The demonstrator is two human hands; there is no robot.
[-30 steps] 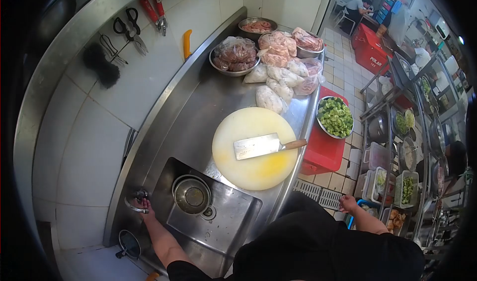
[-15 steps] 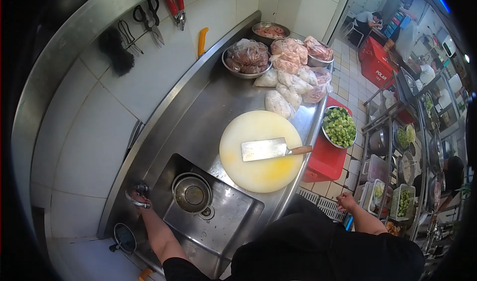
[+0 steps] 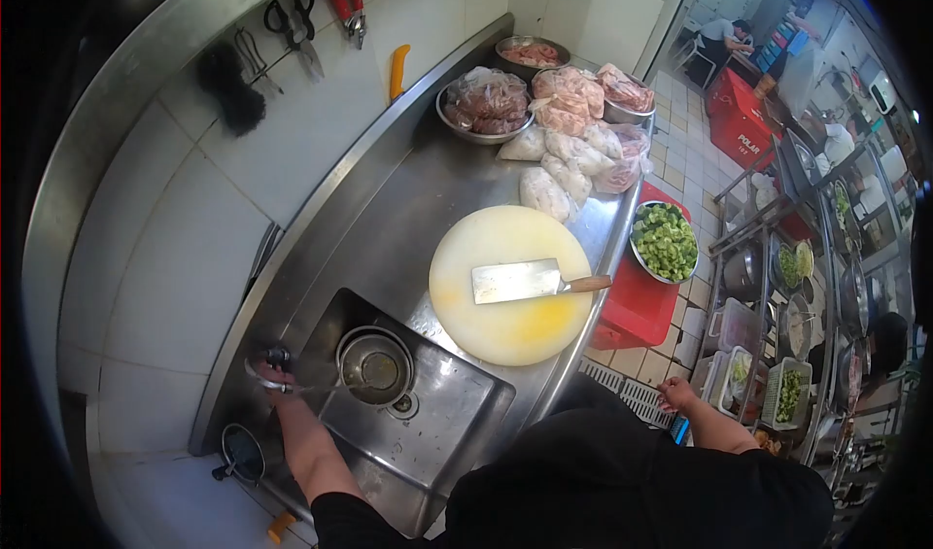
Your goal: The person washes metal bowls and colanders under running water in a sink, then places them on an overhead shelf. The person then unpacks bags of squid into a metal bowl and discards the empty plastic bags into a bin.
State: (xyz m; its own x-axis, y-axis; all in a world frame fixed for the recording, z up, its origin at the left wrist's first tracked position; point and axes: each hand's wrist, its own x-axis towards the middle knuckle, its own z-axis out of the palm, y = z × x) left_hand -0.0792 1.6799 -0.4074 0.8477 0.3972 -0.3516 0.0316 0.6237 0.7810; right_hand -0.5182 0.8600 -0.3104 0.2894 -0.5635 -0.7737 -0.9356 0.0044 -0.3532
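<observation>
Water [image 3: 319, 388] has begun to stream from the faucet [image 3: 264, 377] toward the bowl [image 3: 374, 367], which sits in the sink [image 3: 442, 432]. The left hand [image 3: 282, 394] is still at the faucet, its fingers partly hidden by the spout, so I can't tell how firmly they grip. Off to the other side, the right hand [image 3: 674, 394] hangs beyond the counter [image 3: 379, 214], its fingers curled narrow. A cleaver [image 3: 515, 282] lies on the round board [image 3: 457, 311], its handle poking past the rim.
</observation>
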